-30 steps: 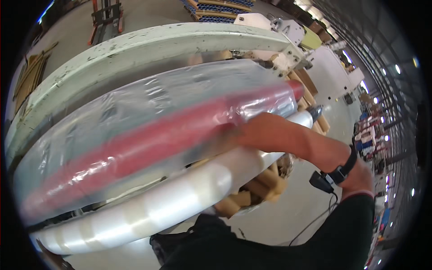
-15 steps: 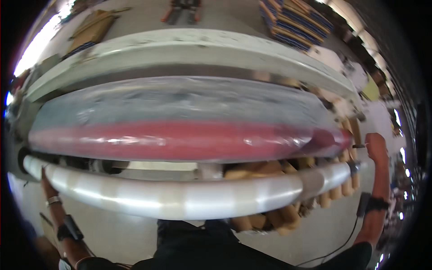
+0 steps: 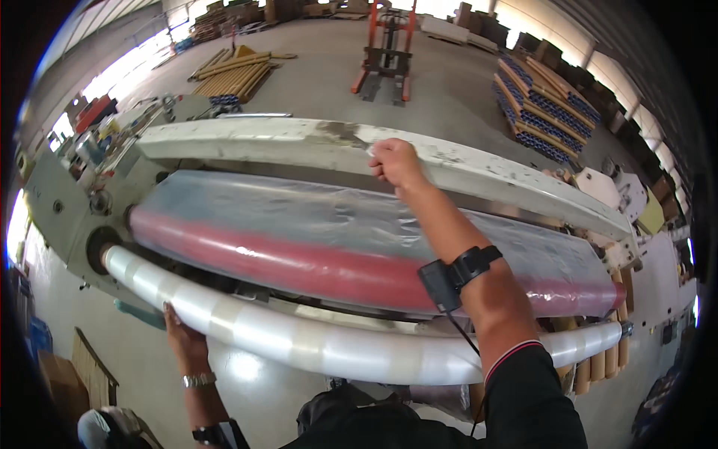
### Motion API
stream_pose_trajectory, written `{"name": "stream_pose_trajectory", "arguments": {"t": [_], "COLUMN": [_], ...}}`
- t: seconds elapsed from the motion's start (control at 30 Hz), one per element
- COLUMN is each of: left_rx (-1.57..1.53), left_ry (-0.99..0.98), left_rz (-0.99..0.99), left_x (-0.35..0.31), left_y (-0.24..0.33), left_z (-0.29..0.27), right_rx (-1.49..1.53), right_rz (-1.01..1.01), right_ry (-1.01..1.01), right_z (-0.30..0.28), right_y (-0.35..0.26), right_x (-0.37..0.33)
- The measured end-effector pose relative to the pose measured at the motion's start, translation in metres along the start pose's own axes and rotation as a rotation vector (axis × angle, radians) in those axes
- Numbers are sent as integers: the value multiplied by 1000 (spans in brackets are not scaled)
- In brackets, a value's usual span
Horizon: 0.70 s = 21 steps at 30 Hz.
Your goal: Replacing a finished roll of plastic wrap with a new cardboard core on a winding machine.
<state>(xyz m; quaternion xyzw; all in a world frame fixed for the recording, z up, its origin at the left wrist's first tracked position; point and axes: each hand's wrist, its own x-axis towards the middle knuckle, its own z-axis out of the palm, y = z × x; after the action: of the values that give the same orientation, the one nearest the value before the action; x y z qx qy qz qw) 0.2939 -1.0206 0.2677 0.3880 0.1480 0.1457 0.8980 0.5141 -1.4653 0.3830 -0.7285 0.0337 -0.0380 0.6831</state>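
a: how would that white film roll (image 3: 359,352) handle?

b: long, and wound thick with clear plastic, so i'd judge it heavy and stiff as a whole, with a slick surface that gives little grip. best held from underneath or at the ends, not pinched on the wrap.

a: where is it relative to the hands?

b: the left hand (image 3: 183,340) lies flat against its underside, fingers spread, not wrapped round it. the right hand (image 3: 395,163) is well beyond it, closed on the edge of the pale metal beam (image 3: 314,146).

a: so the hands are apart?

b: well apart. the red roller (image 3: 336,266) under its clear sheet sits between them, the right forearm crossing over it.
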Motion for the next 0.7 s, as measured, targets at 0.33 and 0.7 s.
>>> {"name": "stream_pose_trajectory", "arguments": {"t": [0.33,0.7], "left_rx": [-149,194], "left_ry": [56,25], "left_rz": [177,78], "left_x": [97,53], "left_y": [2,-72], "left_z": [-12,107], "right_rx": [-1060,-1355], "right_rz": [-305,-393], "right_ry": [-171,18], "right_z": [-118,-194], "right_y": [4,37], "right_x": [-312,-401]}}
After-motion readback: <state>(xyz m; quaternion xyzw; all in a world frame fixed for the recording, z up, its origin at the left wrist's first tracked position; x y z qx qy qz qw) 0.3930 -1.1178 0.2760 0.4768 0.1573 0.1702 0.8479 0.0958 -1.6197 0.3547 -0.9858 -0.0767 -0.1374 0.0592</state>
